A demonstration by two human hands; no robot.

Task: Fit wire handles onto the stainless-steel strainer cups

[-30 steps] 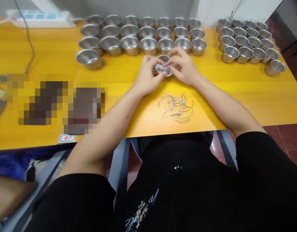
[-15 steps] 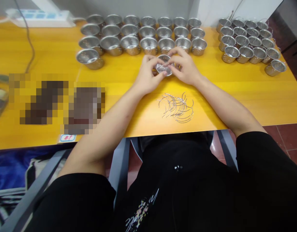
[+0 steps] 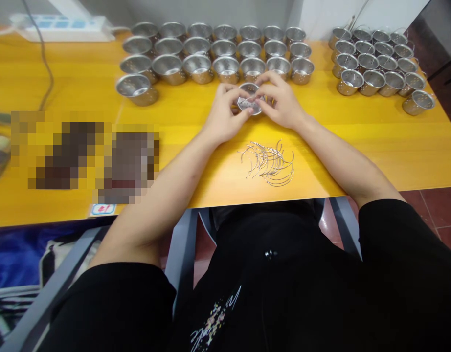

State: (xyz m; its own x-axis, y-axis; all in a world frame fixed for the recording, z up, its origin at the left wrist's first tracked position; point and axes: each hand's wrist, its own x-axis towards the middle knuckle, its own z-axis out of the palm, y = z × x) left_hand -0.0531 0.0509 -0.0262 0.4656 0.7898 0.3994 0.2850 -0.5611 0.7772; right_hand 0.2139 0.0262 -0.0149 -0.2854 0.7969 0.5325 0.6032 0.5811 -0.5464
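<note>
A small perforated metal cup (image 3: 250, 89) is between my two hands on the yellow table, its open top facing me. My left hand (image 3: 227, 113) grips the cup's left side, thumb at the near rim. My right hand (image 3: 280, 100) is closed at the cup's right side, its fingertips pinching a thin wire handle (image 3: 246, 100) that crosses the opening. The wire's ends are partly hidden by my fingers. Nearer my body lies a loose pile of curved wire handles (image 3: 269, 164).
Rows of perforated metal cups (image 3: 225, 68) stand behind my hands. Another group of cups (image 3: 374, 82), several with wires, stands at the right. A white power strip (image 3: 67, 28) and a grey cable (image 3: 45, 68) lie at the back left. Two pixelated dark objects (image 3: 128, 161) are at the left.
</note>
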